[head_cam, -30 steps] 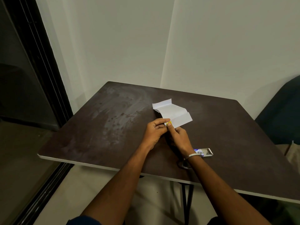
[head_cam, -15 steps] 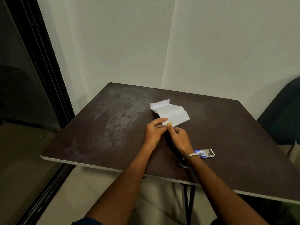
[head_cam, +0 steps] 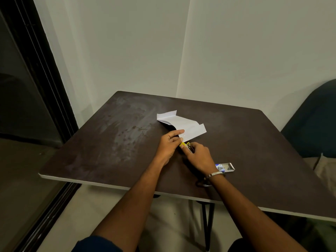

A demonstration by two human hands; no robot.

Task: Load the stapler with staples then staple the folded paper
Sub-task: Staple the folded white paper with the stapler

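A small yellow stapler [head_cam: 185,145] is held low over the dark table [head_cam: 101,153], just in front of the folded white paper [head_cam: 183,125]. My right hand [head_cam: 199,157] grips the stapler's rear end, with its metal part showing between the fingers. My left hand [head_cam: 168,145] pinches the stapler's yellow front end, its forefinger stretched out over the near corner of the paper. Most of the stapler is hidden by both hands. A small staple box [head_cam: 225,167] lies open on the table to the right of my right wrist.
The table stands in a corner of pale walls. A dark glass door frame [head_cam: 41,73] runs along the left. A dark chair back [head_cam: 312,122] stands at the right edge. A wristband sits on my right wrist.
Both hands with the stapler have drawn back slightly from the paper's corner, and more of the yellow stapler and its metal part shows. The camera view has shifted a little.
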